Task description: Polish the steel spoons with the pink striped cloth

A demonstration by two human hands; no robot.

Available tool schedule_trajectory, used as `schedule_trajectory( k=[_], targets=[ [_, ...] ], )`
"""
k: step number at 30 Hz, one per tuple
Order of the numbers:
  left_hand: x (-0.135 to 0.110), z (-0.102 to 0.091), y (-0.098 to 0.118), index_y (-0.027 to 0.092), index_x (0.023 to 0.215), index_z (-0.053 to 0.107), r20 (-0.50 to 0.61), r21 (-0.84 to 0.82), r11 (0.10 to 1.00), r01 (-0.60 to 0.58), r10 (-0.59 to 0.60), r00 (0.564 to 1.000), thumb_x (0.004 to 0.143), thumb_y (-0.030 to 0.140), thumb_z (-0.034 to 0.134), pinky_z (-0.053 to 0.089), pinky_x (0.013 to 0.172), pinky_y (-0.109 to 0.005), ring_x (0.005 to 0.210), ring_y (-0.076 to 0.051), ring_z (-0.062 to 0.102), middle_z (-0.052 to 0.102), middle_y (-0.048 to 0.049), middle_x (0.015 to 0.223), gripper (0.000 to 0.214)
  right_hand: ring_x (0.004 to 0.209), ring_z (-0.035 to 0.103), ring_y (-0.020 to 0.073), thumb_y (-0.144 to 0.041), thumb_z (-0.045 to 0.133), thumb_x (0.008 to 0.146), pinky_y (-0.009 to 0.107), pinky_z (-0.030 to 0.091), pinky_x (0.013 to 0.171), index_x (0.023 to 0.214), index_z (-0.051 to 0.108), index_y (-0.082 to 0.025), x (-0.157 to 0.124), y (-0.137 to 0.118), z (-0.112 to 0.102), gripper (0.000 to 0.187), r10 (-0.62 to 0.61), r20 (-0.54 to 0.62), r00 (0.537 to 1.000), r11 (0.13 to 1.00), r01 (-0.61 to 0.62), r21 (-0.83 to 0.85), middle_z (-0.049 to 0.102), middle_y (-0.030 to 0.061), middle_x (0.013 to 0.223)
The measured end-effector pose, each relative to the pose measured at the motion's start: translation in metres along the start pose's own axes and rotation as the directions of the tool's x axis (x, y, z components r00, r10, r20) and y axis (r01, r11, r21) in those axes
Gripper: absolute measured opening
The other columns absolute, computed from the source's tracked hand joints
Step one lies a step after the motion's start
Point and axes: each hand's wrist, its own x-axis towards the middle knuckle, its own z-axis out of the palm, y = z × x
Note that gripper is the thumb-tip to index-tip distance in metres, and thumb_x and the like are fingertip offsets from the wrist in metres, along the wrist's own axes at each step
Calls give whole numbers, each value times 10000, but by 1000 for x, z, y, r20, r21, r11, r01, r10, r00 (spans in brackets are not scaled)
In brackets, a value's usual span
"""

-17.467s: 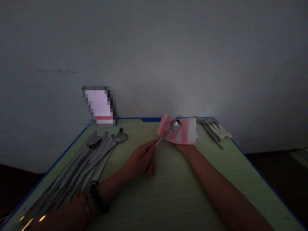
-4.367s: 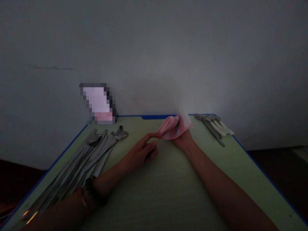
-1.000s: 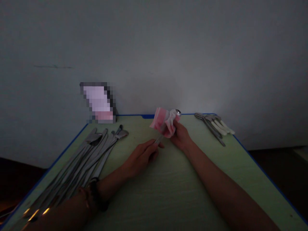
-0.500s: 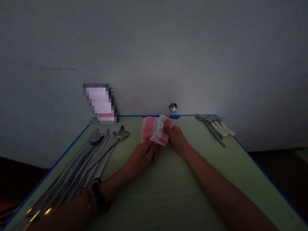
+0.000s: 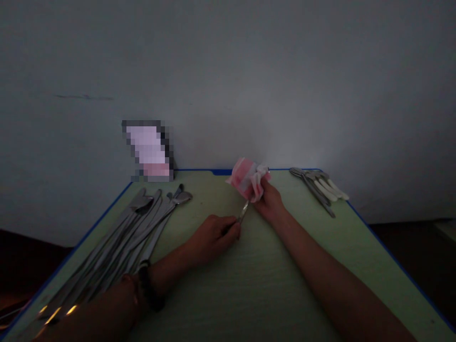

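Observation:
My left hand is closed on the handle end of a metal spoon, above the middle of the table. The spoon slants up and away to the right, and its bowl is now covered by a pink and white striped cloth. My right hand is closed on that cloth, which is bunched around the spoon's far end. A tiny glint shows at the cloth's right edge. My right hand's fingers are partly behind the cloth.
Long metal spoons and other cutlery lie in a pile on the left of the green table. A smaller group of cutlery, some with white handles, lies at the far right. A blurred-out phone-like screen leans against the wall.
The cloth has slid up the spoon to the far right with my right hand, covering the bowl that showed before. The lower handle by my left hand is now bare.

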Motion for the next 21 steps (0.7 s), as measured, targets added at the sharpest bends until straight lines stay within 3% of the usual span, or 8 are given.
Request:
schedule_trajectory(
  k=[5, 9, 12, 14, 17, 21],
  targets=[
    [2, 1, 0, 173, 694, 545, -47, -53, 998, 35, -37, 998, 919, 342, 325, 359, 525, -202, 466, -95, 486, 504, 46, 493, 357, 655, 598, 103, -272, 619, 774, 239, 513, 650, 799, 581, -161, -1, 3, -4, 121, -20, -30, 999, 998, 18, -63, 641, -9, 742],
    [5, 5, -1, 179, 733, 572, -108, 17, 999, 46, -44, 993, 910, 348, 348, 343, 524, -215, 471, -107, 492, 510, 42, 501, 332, 595, 565, 101, -331, 659, 720, 237, 488, 594, 767, 588, -144, -11, 5, 4, 205, -29, -44, 999, 991, 23, -135, 627, -7, 704],
    [5, 6, -1, 179, 708, 590, -148, 50, 997, 58, -50, 988, 883, 352, 400, 308, 506, -223, 471, -111, 469, 500, 39, 504, 310, 560, 530, 89, -334, 673, 690, 225, 459, 573, 719, 565, -150, -17, 3, 10, 216, -38, -42, 998, 984, 30, -175, 595, -23, 643],
    [5, 5, -2, 178, 646, 562, -196, -25, 997, 74, -77, 978, 874, 372, 412, 292, 494, -225, 472, -108, 440, 469, 41, 497, 336, 528, 493, 77, -357, 677, 677, 211, 426, 540, 692, 544, -158, -19, 2, 11, 241, -50, -30, 998, 974, 42, -225, 562, -39, 598],
    [7, 3, -5, 184, 615, 479, -314, -294, 952, 88, -183, 932, 881, 426, 381, 296, 472, -220, 469, -101, 391, 418, 48, 516, 373, 499, 459, 74, -432, 672, 667, 206, 386, 501, 679, 532, -162, -20, 2, 8, 304, -18, 52, 998, 935, 35, -353, 532, -44, 562],
    [14, 0, -14, 200, 649, 410, -447, -613, 789, 45, -393, 803, 853, 473, 410, 311, 436, -204, 463, -96, 362, 376, 60, 549, 341, 489, 427, 67, -525, 631, 682, 192, 337, 475, 693, 553, -135, -22, 0, 0, 398, 142, 282, 949, 789, 63, -611, 518, -34, 552]
  ],
)
